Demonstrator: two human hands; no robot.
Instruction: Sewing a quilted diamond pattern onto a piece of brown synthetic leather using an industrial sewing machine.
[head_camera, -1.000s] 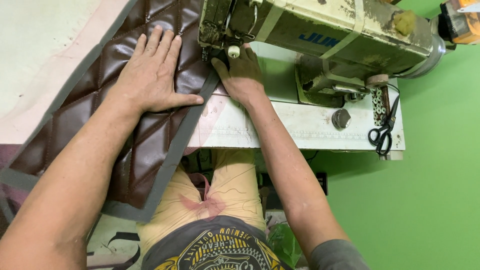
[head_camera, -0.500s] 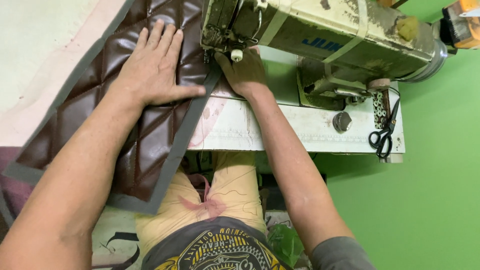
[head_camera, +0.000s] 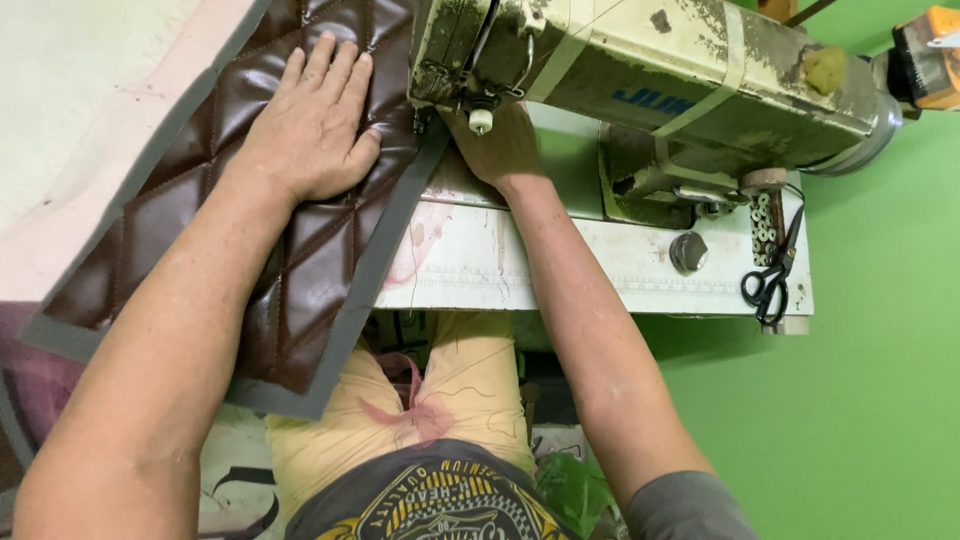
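A dark brown quilted leatherette panel (head_camera: 300, 270) with a grey edge strip lies over the sewing table, its near end hanging off the front edge. My left hand (head_camera: 315, 125) rests flat on it, fingers spread, pressing it down. My right hand (head_camera: 497, 148) sits under the head of the worn cream sewing machine (head_camera: 650, 80), by the needle, with its fingers hidden behind the machine head. The grey edge strip (head_camera: 400, 215) runs up to the needle area between both hands.
The white machine table (head_camera: 620, 270) carries black scissors (head_camera: 768, 285) and a row of bobbins at its right end. A pale cloth surface (head_camera: 70, 110) lies at the left. A green wall fills the right side. My lap is below the table.
The panel and my left hand have slid away from me toward the machine; less of the panel hangs over the table edge. My right hand stays by the needle.
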